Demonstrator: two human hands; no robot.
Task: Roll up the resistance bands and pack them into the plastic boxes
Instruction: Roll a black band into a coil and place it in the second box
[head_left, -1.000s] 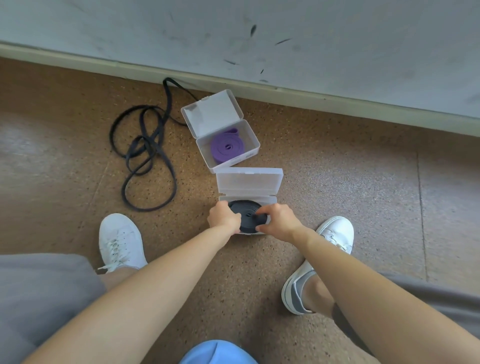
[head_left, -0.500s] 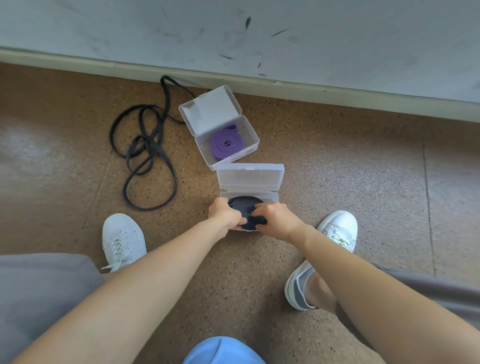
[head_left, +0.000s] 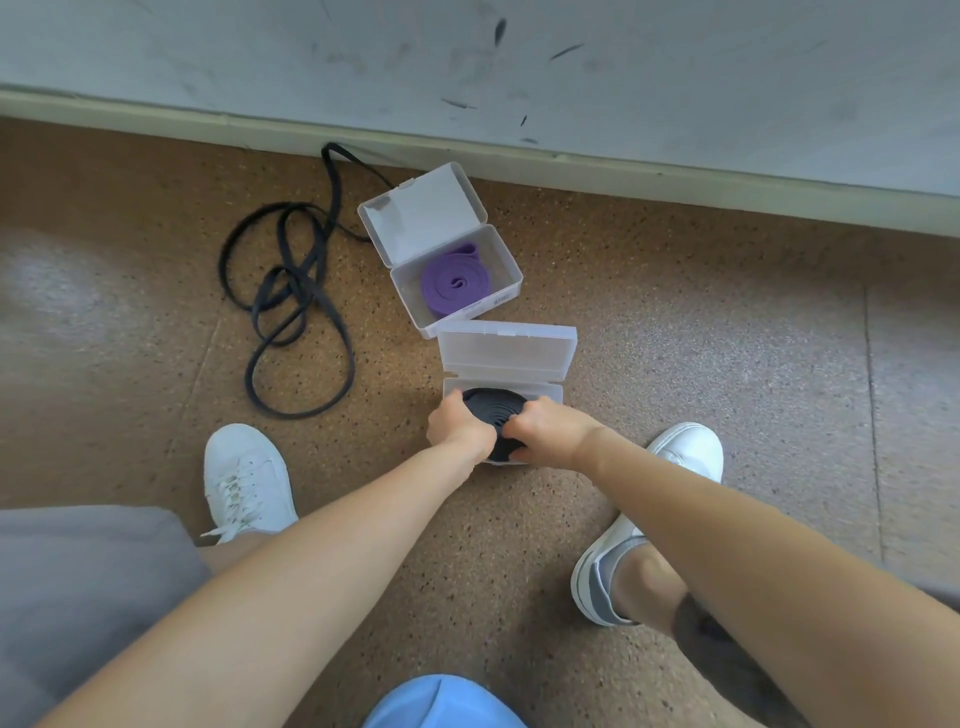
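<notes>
Seating the black coil in the near box, both hands on it.

My left hand (head_left: 460, 428) and right hand (head_left: 550, 434) are curled round the rolled black band (head_left: 491, 413), one on each side. It sits in the open near box (head_left: 506, 345) and looks proud of the rim. I'd squeeze the coil tight and press down evenly so it can't spring loose before the lid closes.

Left sneaker (head_left: 247, 480) and right sneaker (head_left: 685, 449), both white, on speckled brown floor (head_left: 675, 338) beside scuffed wall (head_left: 675, 78)
</notes>
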